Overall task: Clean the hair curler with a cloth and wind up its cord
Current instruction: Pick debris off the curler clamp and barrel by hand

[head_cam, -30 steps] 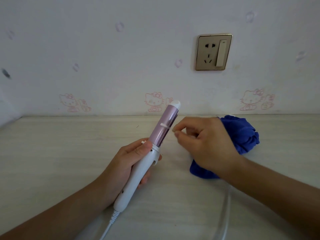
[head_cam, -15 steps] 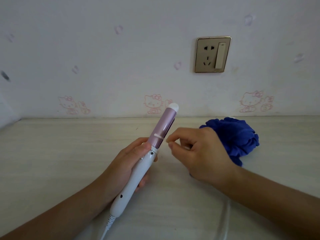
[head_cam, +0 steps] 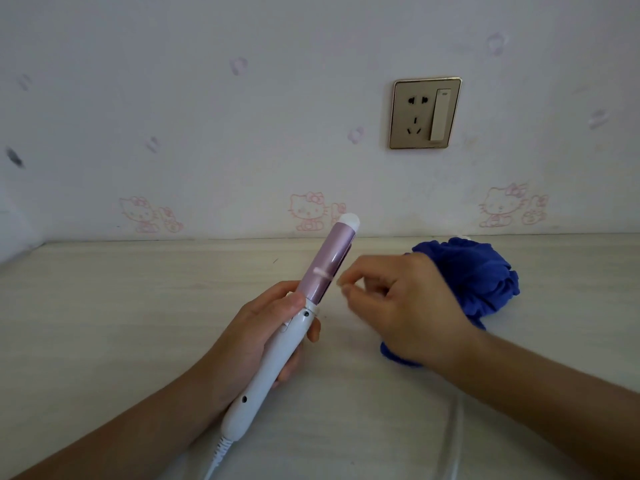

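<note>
**A:** Head view. Where is everything?

**B:** The left hand (head_cam: 263,327) grips the curler (head_cam: 287,344) by its white handle, thumb on top near the barrel's base. The curler is raised off the table (head_cam: 138,306), tip toward 1 o'clock. The right hand (head_cam: 405,306) hangs just at 3 o'clock of the barrel, apart from it. Its fingers are curled and thumb and forefinger nearly meet. I see nothing between them, though that spot is blurred.

**A:** And the cloth?

**B:** The cloth (head_cam: 478,275) lies bunched on the table at 3 o'clock of that hand, partly under the wrist. The cord (head_cam: 456,434) leaves the handle at 6 o'clock and shows again on the table at 5 o'clock, unwound.

**A:** So the wiping hasn't begun, I'd say. How should it be done well?

**B:** Probably take a fold of cloth, wrap it round the barrel and stroke from base to tip, while the left hand turns the handle to show each side. Keep the grip low on the handle so the barrel stays bare. I'd leave the cord slack until the wiping is done.
</note>
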